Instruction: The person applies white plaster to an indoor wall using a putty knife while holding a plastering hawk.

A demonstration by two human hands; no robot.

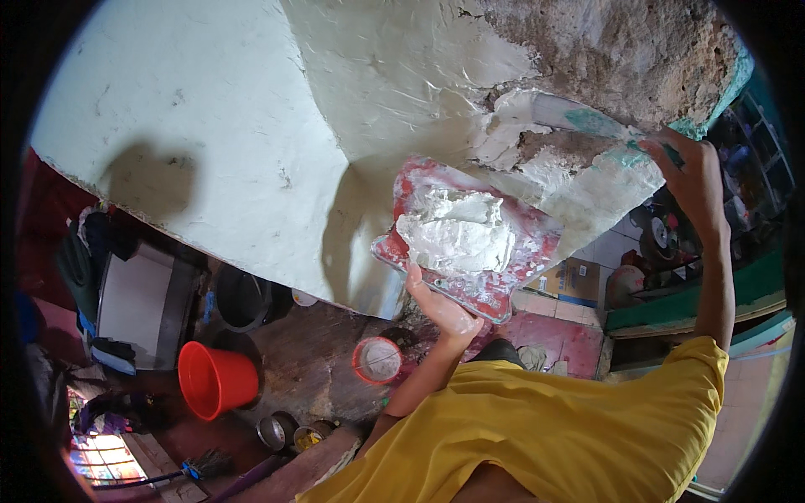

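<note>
My left hand [440, 306] grips a red, paint-smeared board [524, 268] from below, with a thick heap of white paste [457, 230] on it. Up and to the right, my right hand [688, 172] holds a putty knife [587, 119], its long blade lying against a patchy stretch of wall [620, 50] with bare rough plaster and ragged white paste around it. Part of the knife's handle is hidden in my fingers. A smooth pale painted surface [210, 84] spreads left of the rough patch, meeting it along bent edges.
Below are an orange-red bucket [218, 377], a small red pail of white material [377, 362], a black tub [239, 302], metal pots [277, 432], a broom [201, 465] and a pale panel [134, 310]. At right stand cluttered shelves [755, 151], a green ledge [637, 317] and cardboard [570, 281].
</note>
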